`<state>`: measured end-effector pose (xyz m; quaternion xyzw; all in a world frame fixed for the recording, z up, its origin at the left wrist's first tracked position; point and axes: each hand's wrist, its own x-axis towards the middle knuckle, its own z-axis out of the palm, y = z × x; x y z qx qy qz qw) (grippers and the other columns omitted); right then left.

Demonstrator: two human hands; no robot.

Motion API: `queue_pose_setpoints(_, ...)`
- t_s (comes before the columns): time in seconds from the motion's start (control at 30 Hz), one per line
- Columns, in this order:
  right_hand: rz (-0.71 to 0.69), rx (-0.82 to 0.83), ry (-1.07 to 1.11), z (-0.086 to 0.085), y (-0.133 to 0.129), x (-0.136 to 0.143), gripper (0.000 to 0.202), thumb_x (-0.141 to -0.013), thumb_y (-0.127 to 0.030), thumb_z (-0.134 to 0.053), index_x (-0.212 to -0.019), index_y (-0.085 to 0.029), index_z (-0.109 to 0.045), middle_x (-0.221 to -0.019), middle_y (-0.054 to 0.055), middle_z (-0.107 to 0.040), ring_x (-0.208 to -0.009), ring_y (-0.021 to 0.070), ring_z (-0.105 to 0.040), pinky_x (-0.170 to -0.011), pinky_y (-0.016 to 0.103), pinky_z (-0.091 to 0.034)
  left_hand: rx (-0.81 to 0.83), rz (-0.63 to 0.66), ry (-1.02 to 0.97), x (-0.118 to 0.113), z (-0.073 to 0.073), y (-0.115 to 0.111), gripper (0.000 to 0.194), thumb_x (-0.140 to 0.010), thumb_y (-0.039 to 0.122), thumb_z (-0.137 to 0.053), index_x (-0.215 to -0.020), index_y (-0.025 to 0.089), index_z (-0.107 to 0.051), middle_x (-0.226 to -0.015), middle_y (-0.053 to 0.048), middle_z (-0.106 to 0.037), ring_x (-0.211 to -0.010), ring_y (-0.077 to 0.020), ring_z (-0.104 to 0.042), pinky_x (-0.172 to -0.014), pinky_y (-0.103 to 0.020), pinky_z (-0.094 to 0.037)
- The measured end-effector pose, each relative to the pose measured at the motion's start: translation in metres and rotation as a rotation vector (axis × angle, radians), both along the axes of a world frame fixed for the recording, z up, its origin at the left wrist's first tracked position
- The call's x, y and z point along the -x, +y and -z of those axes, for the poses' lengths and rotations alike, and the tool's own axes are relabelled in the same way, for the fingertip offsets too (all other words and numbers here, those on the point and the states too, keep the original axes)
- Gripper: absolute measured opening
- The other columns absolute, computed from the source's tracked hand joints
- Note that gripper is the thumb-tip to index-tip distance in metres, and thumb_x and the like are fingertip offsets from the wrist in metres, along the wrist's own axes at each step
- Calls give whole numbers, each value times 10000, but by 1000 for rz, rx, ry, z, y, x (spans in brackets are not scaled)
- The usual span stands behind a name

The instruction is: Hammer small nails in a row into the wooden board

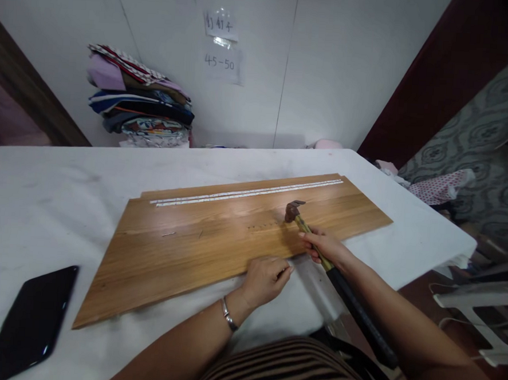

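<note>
My right hand is wrapped round the yellow upper handle of a claw hammer. Its rusty head is over the right half of a wooden board, and the black grip slants back toward my body. My left hand, curled shut, rests at the board's front edge; nothing shows sticking out of it. Left of the hammer head, a short row of small dark nails or nail marks runs along the board. One loose nail lies farther left, with a thin dark nail-like piece beside it.
Two white measuring strips run along the board's far side. A black phone lies on the white-covered table at left. Folded cloth is stacked against the wall. A white plastic stool stands at right.
</note>
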<state>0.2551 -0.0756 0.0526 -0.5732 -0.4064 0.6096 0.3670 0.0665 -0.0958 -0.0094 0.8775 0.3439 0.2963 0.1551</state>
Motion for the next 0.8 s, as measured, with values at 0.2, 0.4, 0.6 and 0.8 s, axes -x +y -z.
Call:
queue_pose_setpoints(0.2, 10, -1, 19, -2, -1, 1, 346, -653, -407, -673, -759, -212, -407, -495, -111, -408, -297, 28, -320, -257, 155, -230, -9, 0, -13, 0, 3, 1, 280, -897, 289, -465, -694, 190, -631, -643, -13, -656, -591, -122, -574, -558, -232, -378)
queue_pose_setpoints(0.4, 11, 5, 14, 0, 0, 1, 359, -655, -408, -678, -740, -216, -387, -500, -106, -424, -291, 28, -322, -254, 160, -232, 0, 0, 6, 0, 2, 1, 273, -895, 281, -470, -694, 188, -629, -653, -10, -661, -598, -126, -581, -557, -237, -374)
queue_pose_setpoints(0.6, 11, 14, 20, -1, -1, 0, 342, -664, -397, -669, -765, -214, -399, -493, -111, -412, -296, 26, -317, -260, 153, -230, -5, 10, -1, 0, 1, 0, 272, -898, 275, -470, -694, 181, -623, -656, -9, -663, -602, -125, -584, -560, -241, -368)
queue_pose_setpoints(0.8, 28, 8, 5, -3, 0, 0, 348, -651, -392, -673, -746, -211, -391, -486, -107, -407, -301, 28, -316, -255, 150, -238, -15, 2, -10, 0, 1, 0, 264, -898, 280, -475, -703, 183, -625, -657, -6, -664, -598, -122, -579, -554, -244, -365)
